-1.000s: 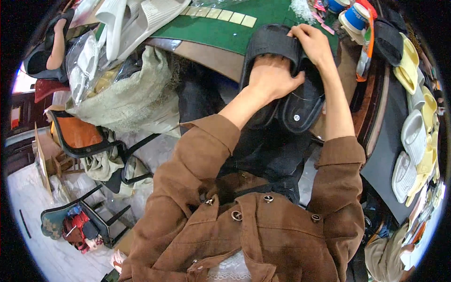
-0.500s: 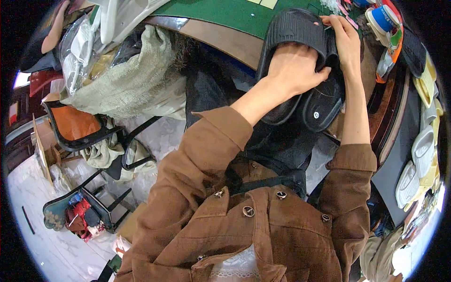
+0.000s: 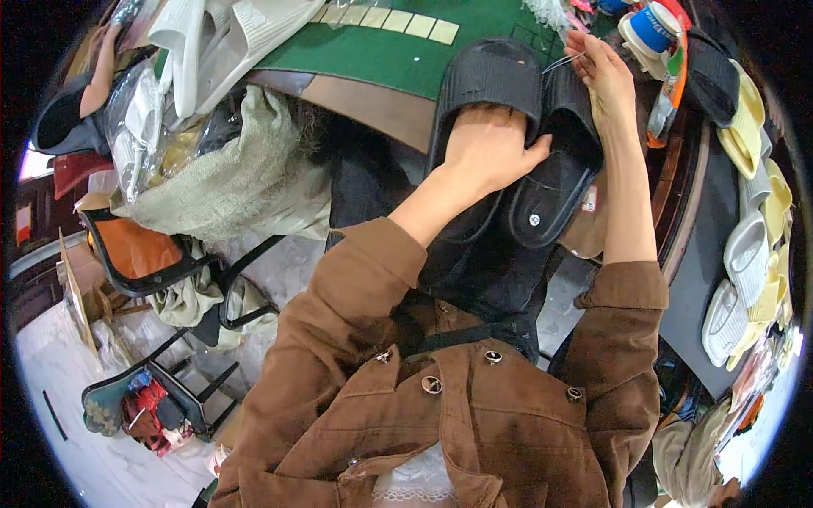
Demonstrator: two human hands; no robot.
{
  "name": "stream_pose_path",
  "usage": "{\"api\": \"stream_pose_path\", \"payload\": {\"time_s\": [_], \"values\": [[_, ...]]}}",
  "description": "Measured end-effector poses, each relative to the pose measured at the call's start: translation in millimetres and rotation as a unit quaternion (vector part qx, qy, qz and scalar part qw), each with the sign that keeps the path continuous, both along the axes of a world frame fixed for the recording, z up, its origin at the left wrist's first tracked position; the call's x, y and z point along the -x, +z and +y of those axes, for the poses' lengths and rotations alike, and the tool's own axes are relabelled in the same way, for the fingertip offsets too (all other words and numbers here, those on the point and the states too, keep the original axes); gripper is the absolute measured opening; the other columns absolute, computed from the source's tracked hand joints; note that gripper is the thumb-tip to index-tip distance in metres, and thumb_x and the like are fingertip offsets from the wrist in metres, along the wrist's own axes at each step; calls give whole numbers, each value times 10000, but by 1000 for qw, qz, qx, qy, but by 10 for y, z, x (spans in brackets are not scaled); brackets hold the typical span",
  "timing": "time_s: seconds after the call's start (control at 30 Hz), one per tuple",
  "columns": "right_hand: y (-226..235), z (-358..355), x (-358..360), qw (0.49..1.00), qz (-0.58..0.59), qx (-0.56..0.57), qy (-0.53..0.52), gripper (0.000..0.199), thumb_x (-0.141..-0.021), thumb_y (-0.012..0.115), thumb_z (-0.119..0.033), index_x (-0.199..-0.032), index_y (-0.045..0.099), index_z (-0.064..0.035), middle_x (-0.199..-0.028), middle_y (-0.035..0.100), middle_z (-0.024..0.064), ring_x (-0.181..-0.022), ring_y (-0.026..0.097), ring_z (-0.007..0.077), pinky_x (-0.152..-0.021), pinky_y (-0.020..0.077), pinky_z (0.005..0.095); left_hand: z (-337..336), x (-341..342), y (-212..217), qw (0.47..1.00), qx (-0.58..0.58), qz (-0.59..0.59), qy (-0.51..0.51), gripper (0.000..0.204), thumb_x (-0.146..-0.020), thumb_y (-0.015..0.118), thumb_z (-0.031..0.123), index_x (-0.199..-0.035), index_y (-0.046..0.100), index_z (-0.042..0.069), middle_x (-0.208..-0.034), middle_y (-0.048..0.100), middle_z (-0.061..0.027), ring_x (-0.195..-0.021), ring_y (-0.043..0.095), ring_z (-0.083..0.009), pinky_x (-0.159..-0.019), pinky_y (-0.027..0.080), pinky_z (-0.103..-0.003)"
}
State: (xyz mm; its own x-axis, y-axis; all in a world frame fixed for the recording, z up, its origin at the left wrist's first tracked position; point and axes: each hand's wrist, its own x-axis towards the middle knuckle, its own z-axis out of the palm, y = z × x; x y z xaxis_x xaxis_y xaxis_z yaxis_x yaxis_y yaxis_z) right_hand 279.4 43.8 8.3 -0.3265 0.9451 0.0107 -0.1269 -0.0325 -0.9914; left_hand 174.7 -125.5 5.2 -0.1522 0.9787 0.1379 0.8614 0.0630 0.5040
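Observation:
Two black slide slippers lie side by side at the table's near edge. My left hand reaches under the ribbed strap of the left slipper; its fingers are hidden inside, and the thumb sticks out toward the right slipper. A round white sticker marks that one's insole. Just above the right slipper's strap, my right hand is raised, its fingertips pinching a thin shiny needle-like piece that points left to the straps. Whether it is a needle or tweezers is too small to tell.
The table has a green mat with a row of pale squares. White slippers stand far left. At right are a blue-and-white spool and several cream slippers. Chairs and sackcloth stand left; another person's arm shows beyond.
The view has shifted a little. My right hand has drawn away from the strap, and the thin shiny piece now shows in its fingers. My left hand stays inside the left slipper.

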Motion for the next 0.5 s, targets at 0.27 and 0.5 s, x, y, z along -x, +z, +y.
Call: {"api": "stream_pose_path", "payload": {"time_s": [0.27,0.5], "values": [[37,-54,-196,929,-316,-194,18,294,-894,533,-339,-986,701,-115,-904,692,73,-876,645,161,-798,470,286,67,-26,-126,999,-41,7,18,580,-793,580,447,-1037,627,-76,-1079,612,-262,-1001,601,-350,-896,456,-420],[40,-189,-89,906,-371,-206,4,302,-875,552,-395,-971,700,-150,-881,684,109,-870,664,272,-751,497,368,52,-9,-46,994,-101,34,-3,824,-799,584,424,-1422,273,-17,-1465,290,-218,-1335,311,-359,-1113,228,-440]]}}
